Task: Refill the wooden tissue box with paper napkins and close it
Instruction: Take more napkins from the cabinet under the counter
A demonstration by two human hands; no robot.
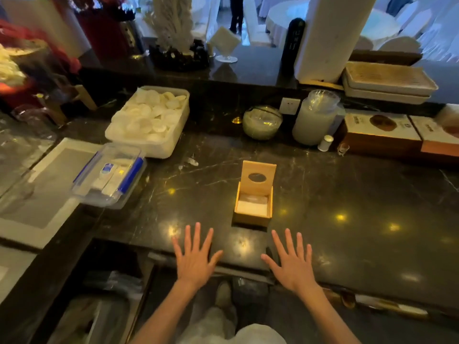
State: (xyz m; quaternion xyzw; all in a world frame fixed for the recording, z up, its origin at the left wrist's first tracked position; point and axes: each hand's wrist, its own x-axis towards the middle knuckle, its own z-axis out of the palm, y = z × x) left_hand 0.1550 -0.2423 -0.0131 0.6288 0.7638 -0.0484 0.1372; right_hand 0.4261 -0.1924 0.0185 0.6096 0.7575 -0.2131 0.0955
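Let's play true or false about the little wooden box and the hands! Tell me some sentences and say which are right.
1. The wooden box has its lid standing open. True.
2. The left hand is holding a napkin. False: it is spread flat and empty.
3. Something white lies inside the box. True: white napkins show in it.
4. The right hand is touching the box. False: it lies open on the counter, apart from the box.
5. The lid has a round hole. True.
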